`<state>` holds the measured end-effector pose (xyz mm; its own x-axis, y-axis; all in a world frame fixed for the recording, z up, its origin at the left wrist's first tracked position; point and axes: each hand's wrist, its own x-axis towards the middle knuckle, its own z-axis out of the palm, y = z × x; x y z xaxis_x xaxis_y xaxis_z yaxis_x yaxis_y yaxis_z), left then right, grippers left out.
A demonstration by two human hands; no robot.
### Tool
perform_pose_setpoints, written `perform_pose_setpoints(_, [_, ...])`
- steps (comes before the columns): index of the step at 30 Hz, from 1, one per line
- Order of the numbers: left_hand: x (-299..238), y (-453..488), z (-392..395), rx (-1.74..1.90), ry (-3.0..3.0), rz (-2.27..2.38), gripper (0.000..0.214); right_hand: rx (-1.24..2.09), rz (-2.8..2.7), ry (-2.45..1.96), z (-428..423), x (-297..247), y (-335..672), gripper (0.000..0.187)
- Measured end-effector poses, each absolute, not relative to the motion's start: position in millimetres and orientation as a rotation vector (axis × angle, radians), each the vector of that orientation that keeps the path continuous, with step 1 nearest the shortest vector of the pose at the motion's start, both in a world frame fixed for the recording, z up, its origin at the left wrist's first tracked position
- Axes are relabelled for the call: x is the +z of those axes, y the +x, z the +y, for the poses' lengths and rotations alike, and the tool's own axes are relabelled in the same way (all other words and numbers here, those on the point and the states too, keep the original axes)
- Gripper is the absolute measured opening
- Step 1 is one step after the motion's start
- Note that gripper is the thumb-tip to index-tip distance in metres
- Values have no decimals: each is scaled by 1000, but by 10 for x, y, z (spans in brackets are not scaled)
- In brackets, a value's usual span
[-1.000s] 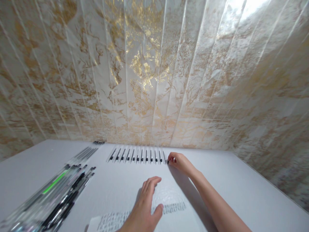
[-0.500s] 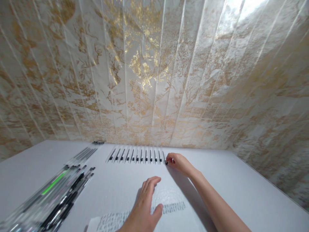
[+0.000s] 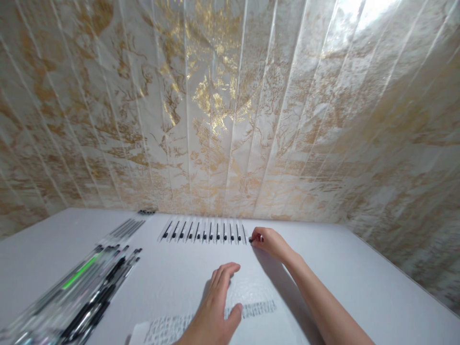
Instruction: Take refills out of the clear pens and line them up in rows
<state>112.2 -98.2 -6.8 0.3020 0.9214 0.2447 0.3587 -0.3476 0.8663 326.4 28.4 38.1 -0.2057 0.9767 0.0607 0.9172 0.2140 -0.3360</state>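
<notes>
My right hand is at the right end of a row of slim clear pens. Its thumb and fingers are pinched on a small black pen part, low over the white table. Most pens in the row show a dark line inside and a black blob near the front end. The rightmost pen, just left of my fingertips, shows no such blob. My left hand hovers nearer to me over a sheet of handwritten paper, fingers apart and holding nothing.
On the left lies a blurred heap of clear and black pens with a bright green strip. Thin dark rods lie behind it. A small cluster of black pieces is at the back edge, against a gold-patterned curtain.
My right hand has shifted slightly right, and the black part in its fingertips has moved away from the rightmost pen. My left hand has stayed in place.
</notes>
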Motion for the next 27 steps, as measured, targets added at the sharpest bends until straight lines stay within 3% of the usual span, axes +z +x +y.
perform_pose_setpoints(27, [-37, 1122, -991, 1010, 1859, 1130, 58, 285, -2166, -1799, 291, 265, 3191, 14])
